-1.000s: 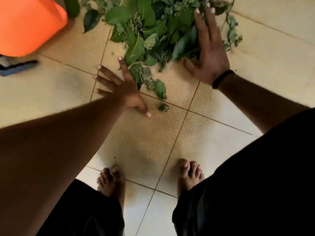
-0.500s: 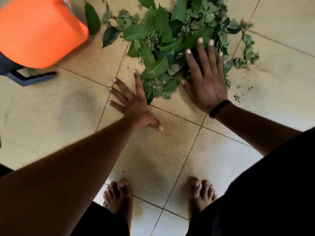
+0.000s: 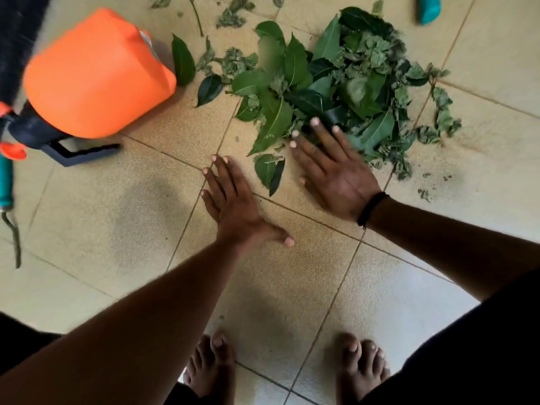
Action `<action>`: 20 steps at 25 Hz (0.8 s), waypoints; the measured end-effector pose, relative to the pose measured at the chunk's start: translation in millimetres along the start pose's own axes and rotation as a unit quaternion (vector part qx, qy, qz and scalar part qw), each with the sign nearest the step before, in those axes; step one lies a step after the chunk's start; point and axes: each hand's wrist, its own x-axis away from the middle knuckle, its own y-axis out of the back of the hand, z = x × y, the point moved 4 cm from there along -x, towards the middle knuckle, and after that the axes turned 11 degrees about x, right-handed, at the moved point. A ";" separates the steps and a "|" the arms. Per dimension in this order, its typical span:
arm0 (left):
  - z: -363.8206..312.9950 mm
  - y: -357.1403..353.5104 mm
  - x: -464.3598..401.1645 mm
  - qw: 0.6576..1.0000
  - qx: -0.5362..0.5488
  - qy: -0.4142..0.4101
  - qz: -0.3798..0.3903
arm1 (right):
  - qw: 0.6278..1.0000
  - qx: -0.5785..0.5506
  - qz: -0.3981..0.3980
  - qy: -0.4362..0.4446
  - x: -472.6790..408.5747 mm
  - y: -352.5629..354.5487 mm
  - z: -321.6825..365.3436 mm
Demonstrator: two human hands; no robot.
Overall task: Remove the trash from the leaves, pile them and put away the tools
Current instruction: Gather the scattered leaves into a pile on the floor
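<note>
Notably, each line below labelled one element of the moment shown.

Leaf pile (image 3: 330,92): lay on the tiled floor (image 3: 122,206), far and right of centre, a loose heap of broad glossy leaves mixed with small crumpled ones.

Strays: a pair of leaves (image 3: 270,172) lay between the two hands; more leaves and a twig (image 3: 196,16) were scattered at the far left, near the orange sprayer (image 3: 93,71); crumbs trailed off to the right of the heap.

Handling, as judged: the leaves looked very light, limp and easily scattered; the dried ones seemed brittle. Sweeping with flat palms, or scooping from both flanks at floor level, appeared better suited than pinching.

Right hand (image 3: 333,173): grip fully open, fingers spread flat, fingertips (image 3: 315,121) resting on the near edge of the heap; it clasped nothing.

Left hand (image 3: 233,206): grip likewise open and flat, palm down close to the floor, near and left of the heap, apart from it and from the stray pair; it carried nothing.

Tools: the sprayer stood at the far left; a teal-handled tool (image 3: 6,182) lay at the left edge; another teal object (image 3: 428,8) showed at the far right, cut off by the frame. None was put away yet.

Trash: none could be picked out among the leaves.
</note>
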 end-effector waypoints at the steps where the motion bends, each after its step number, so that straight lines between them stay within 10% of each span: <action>1: -0.5 0.2 -0.2 1.000 -0.010 0.001 0.006 | 1.000 -0.007 -0.018 0.025 -0.7 5.4 6.4; 6: 5.8 -2.2 -3.5 1.000 -0.028 0.001 0.013 | 0.976 0.017 0.071 0.204 1.5 5.8 64.9; 14: -10.9 1.4 -13.0 0.994 -0.059 0.053 0.073 | 0.975 -0.098 -0.128 -0.151 38.0 23.9 -18.3; 20: -20.5 2.3 -22.1 0.983 -0.083 0.127 0.104 | 0.827 -0.194 0.016 -0.528 99.8 -21.3 -43.7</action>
